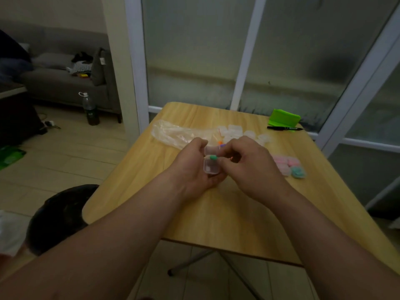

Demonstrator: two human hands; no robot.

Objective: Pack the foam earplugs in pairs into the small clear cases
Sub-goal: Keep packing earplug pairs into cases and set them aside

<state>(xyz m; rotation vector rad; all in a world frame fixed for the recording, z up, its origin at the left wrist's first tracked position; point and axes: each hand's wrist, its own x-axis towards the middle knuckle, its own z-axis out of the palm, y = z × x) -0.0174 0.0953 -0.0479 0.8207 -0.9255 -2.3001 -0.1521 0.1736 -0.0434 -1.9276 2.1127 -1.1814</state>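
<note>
Above the middle of the wooden table (216, 213), my left hand (192, 167) holds a small clear case (211, 164) with its lid hinged open. My right hand (249, 163) pinches a green foam earplug (213, 157) at the case's hinge edge. Just behind the case, orange and purple earplugs (220, 144) peek out. Several empty clear cases (240, 134) lie farther back. To the right sit filled cases with pink earplugs (285, 162) and one with teal earplugs (298, 172).
A crumpled clear plastic bag (173, 134) lies at the back left of the table. At the far right corner are a green box (283, 119) and a black pen (284, 128). A dark stool (58, 215) stands left of the table.
</note>
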